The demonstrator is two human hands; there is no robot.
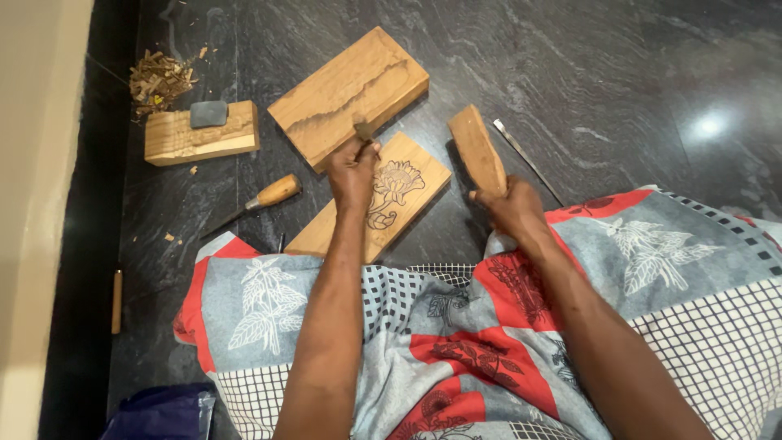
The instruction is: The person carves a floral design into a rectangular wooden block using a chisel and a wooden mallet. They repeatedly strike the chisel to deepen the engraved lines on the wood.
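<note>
My left hand [352, 173] is shut around a small carving chisel [362, 129], whose top sticks out above my fist. The hand rests on a wooden panel [411, 191] that bears a carved flower pattern. My right hand [513, 208] grips the lower end of a wooden mallet [477, 151], held upright to the right of the panel. A patterned cloth [456, 342] in grey, red and white covers my lap below both arms.
A larger wooden block [350, 94] lies behind the panel on the dark stone floor [619, 90]. A smaller block [199, 134] with a grey stone [208, 113] lies left, beside wood chips [159, 79]. A wooden-handled chisel [265, 197] and a thin metal tool [525, 159] lie nearby.
</note>
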